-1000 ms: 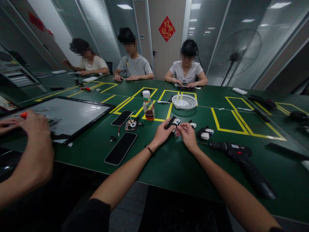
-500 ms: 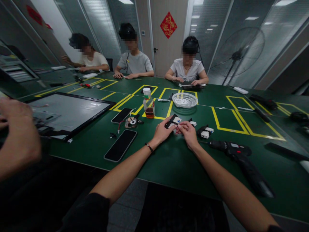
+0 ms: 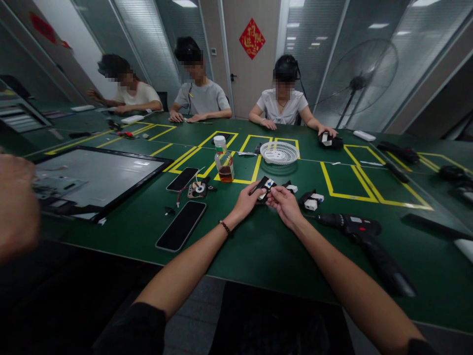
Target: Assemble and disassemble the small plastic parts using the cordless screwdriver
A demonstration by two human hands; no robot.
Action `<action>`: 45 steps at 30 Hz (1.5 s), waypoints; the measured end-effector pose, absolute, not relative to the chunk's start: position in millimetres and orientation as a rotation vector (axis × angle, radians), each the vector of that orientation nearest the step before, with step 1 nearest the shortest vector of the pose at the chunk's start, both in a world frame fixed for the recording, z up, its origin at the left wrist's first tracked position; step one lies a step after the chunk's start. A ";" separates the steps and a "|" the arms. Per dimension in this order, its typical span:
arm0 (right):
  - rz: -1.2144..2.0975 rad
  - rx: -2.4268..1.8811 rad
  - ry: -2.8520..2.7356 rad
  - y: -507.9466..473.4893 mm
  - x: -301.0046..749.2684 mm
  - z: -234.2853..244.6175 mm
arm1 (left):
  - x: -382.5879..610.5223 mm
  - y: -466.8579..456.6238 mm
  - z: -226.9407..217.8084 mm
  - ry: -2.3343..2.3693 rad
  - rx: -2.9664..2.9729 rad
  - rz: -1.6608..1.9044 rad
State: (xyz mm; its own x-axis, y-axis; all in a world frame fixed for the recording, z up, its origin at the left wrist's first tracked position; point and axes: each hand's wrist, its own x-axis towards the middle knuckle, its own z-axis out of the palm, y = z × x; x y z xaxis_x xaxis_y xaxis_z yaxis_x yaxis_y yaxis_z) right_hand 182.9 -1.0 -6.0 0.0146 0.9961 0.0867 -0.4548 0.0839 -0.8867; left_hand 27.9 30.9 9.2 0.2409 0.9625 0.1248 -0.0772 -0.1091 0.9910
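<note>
A small black-and-white part (image 3: pixel 266 185) with a blue mark is held between my two hands above the green table. My left hand (image 3: pixel 247 201) is closed round its left side. The fingers of my right hand (image 3: pixel 284 201) are pinched at its lower right edge; what the fingertips grip there is too small to make out. Just beyond the right hand lies a similar black-and-white part (image 3: pixel 291 188). Another such part (image 3: pixel 312 200) rests to the right, near the tip of a black cordless drill (image 3: pixel 354 224).
Two phones (image 3: pixel 182 226) and a small motor-like unit (image 3: pixel 197 190) lie to the left. Farther back are a bottle (image 3: pixel 223 160) and a white basket (image 3: pixel 280 153). A large panel (image 3: pixel 99 172) and a neighbour's hand (image 3: pixel 16 207) are at the left. Three people sit opposite.
The part in my hands has turned more upright. Across the table, a person has moved an arm outward and put a hand on a dark object. The neighbour's hand has shifted left.
</note>
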 end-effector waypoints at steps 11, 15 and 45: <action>0.335 -1.211 -1.940 -9.1 191.3 -4.9 | 12.3 50.3 3.7 0.733 0.803 1.047; 0.172 -1.302 -2.102 -10.5 188.9 -10.0 | 9.7 53.2 2.5 0.686 0.783 0.995; 0.288 -1.357 -2.306 -8.7 211.1 7.7 | 12.8 43.3 16.2 0.656 0.721 0.971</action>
State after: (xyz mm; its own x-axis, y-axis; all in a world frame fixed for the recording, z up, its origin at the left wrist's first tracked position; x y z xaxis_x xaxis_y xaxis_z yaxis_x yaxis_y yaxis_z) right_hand 211.1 -8.7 7.7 -0.4173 0.8676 0.2704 0.7745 0.4952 -0.3937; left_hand 12.8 43.3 16.2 0.4150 0.8939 -0.1693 -0.4915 0.3769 0.7851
